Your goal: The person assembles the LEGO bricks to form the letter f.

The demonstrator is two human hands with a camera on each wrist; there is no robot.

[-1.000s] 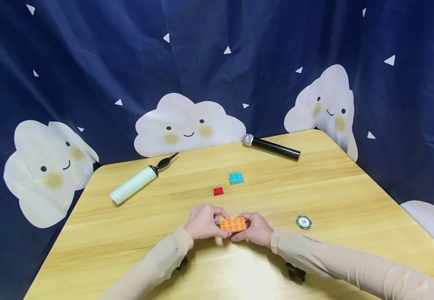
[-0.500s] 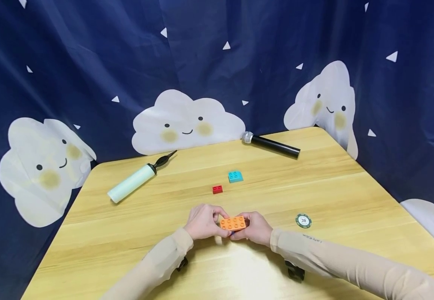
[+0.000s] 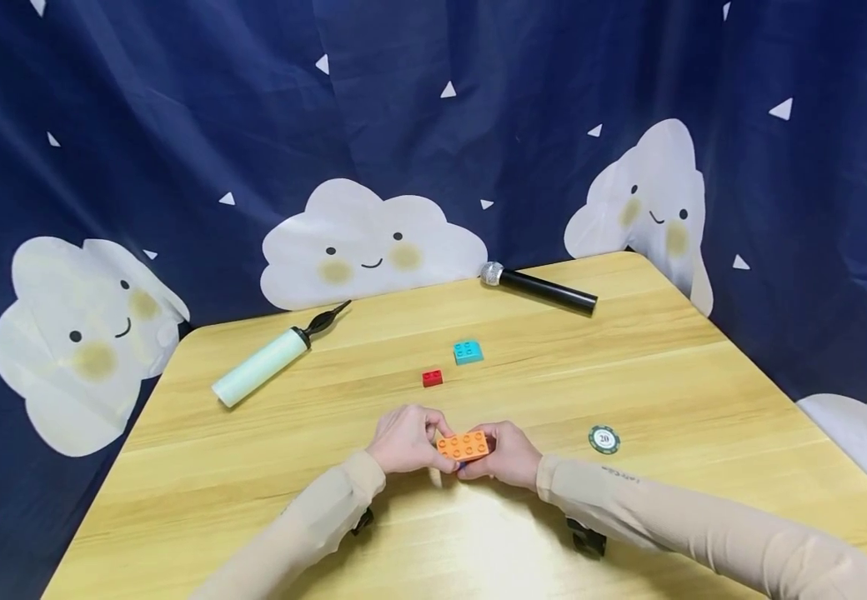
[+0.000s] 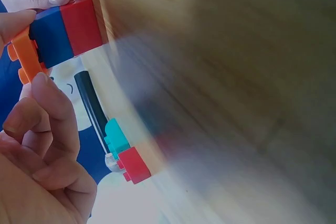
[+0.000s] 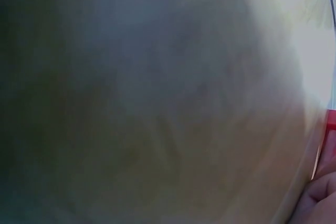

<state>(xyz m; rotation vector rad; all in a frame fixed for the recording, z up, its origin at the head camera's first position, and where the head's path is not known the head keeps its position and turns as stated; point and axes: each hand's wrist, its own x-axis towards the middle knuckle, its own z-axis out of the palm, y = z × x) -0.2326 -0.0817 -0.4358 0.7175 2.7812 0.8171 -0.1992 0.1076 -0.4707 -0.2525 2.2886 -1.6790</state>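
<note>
The left hand (image 3: 408,439) pinches a long orange plastic brick (image 3: 463,446). Right under it is a blue plastic brick (image 4: 52,36), then a big red plastic brick (image 4: 82,26); the right hand (image 3: 510,454) holds these two. Behind the orange brick, a little red plastic brick (image 3: 432,378) and a bright turquoise plastic brick (image 3: 468,352) lie on the yellowish wooden table (image 3: 178,483). Farther behind it is a black microphone (image 3: 542,289). A round green-and-white chip (image 3: 603,439) is to its right, and a pale green pump (image 3: 263,367) is behind it, to the left.

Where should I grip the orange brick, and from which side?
I'd pinch the orange brick across its near and far walls at its left end, coming from the left, like the left hand. Its studs face up, the blue brick sits beneath, and the right hand is at its right end.
</note>
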